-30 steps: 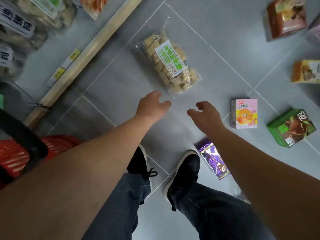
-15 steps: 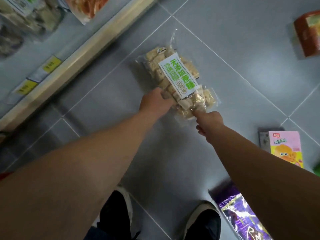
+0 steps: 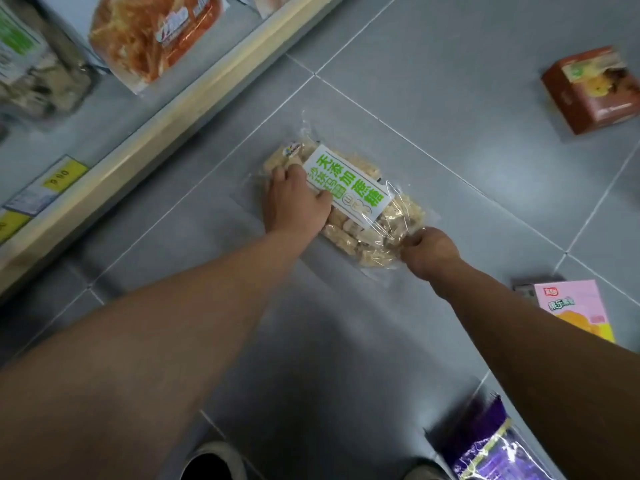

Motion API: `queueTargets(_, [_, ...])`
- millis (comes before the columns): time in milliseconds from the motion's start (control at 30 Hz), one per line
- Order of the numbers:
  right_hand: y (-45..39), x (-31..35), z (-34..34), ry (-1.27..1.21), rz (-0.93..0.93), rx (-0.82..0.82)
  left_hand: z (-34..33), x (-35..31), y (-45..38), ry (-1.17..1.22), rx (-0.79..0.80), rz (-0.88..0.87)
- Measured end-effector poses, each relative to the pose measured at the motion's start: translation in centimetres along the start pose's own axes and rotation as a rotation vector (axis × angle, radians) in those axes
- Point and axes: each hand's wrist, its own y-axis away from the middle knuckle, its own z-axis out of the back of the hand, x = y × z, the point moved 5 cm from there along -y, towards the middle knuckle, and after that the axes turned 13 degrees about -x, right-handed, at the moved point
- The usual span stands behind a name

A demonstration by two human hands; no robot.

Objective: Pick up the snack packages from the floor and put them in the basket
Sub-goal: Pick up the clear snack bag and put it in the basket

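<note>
Bending to the tiled floor (image 3: 450, 81) near the shelf edge (image 3: 166, 123), a person grips a clear bag of pale snack cubes (image 3: 346, 209): left hand (image 3: 294, 202) curled over its near long side, right hand (image 3: 429, 252) pinching the crinkled end seal. The slick film could slip from that pinch, or the loose contents shift and tip the bag as it lifts. No basket is in sight.

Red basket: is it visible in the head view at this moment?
No. Only the clear snack bag under both hands, boxes and a purple packet lie on the floor.
</note>
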Motion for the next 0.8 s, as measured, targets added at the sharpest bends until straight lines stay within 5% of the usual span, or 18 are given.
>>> queueTargets(133, [-0.7, -1.8, 3.0, 0.139, 0.039, -0.155, 0.7, 1.2, -0.4, -0.075, -0.044, 0.074])
queueTargets(267, [-1.7, -3.4, 4.2, -0.171, -0.218, -0.399, 0.1, 4.3, -0.8, 0.019, 0.039, 0.309])
queueTargets(433, [-2.1, -3.4, 2.8, -0.502, -0.396, -0.258, -1.8, 5.4, 0.7, 0.224, 0.232, 0.49])
queueTargets(800, [-2.9, -5.2, 2.1, -0.522, -0.408, 0.021, -3.5, 7.8, 1.9, 0.575, 0.449, 0.715])
